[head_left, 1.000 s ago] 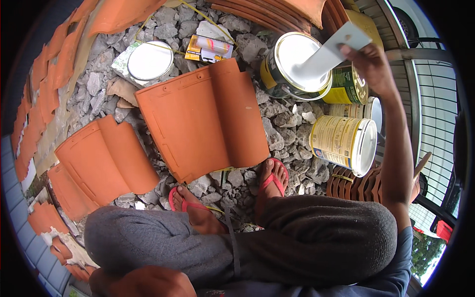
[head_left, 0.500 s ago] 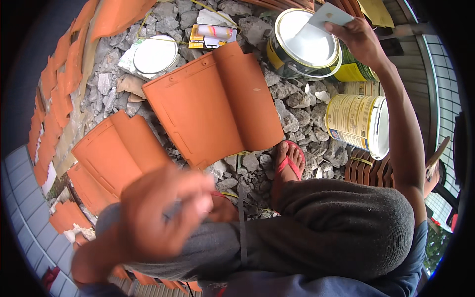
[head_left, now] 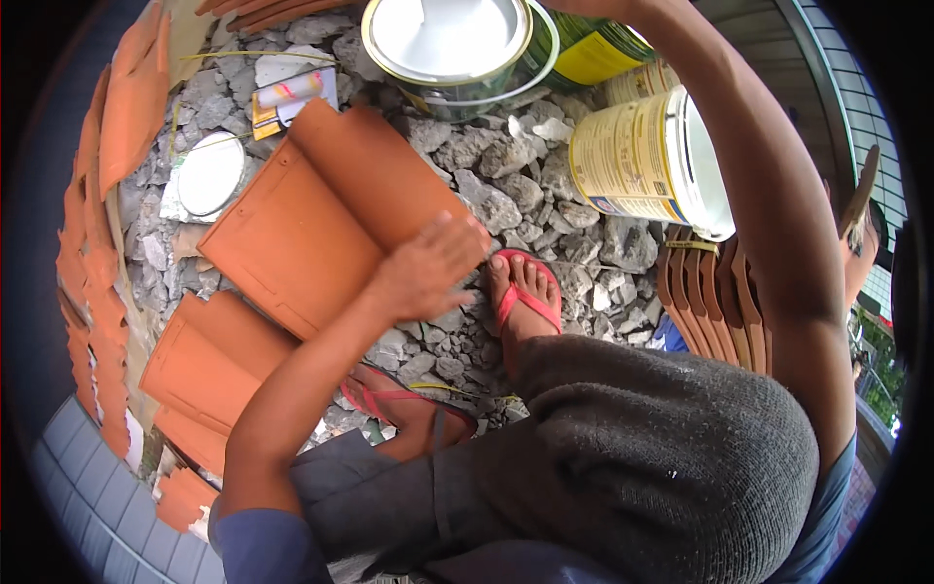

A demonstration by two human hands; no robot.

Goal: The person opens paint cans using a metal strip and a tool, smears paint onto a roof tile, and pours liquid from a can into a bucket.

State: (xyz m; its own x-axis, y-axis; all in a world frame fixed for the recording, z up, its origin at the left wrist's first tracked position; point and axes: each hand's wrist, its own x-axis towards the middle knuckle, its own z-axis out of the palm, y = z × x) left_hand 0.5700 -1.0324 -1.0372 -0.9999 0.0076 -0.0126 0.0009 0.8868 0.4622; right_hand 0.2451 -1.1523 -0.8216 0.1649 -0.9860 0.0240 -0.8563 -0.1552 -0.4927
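Observation:
My left hand (head_left: 428,268) lies over the right end of a large orange roof tile (head_left: 302,248), palm down with its fingers stretched and apart. Nothing is held in it, and whether it presses on the tile is unclear. At the upper edge, my right hand (head_left: 595,7) is mostly cut off, just right of a large paint bucket (head_left: 438,104) with a wire handle. Its fingers and anything in them lie outside the view. White or pale grey fills the bucket. Another orange tile (head_left: 209,346) rests below and left of the large one.
Grey rubble (head_left: 511,180) surrounds the tiles. A cream tub (head_left: 628,161) lies on its side at right, above a stack of tiles (head_left: 710,292). A round white lid (head_left: 211,173) and a packaged paint roller (head_left: 292,92) sit at upper left. My sandalled foot (head_left: 525,292) stands beside the large tile.
My left hand has moved forward onto the tile. My right hand, which held a flat grey plate above the bucket, has slipped mostly beyond the upper edge. The view has shifted rightward.

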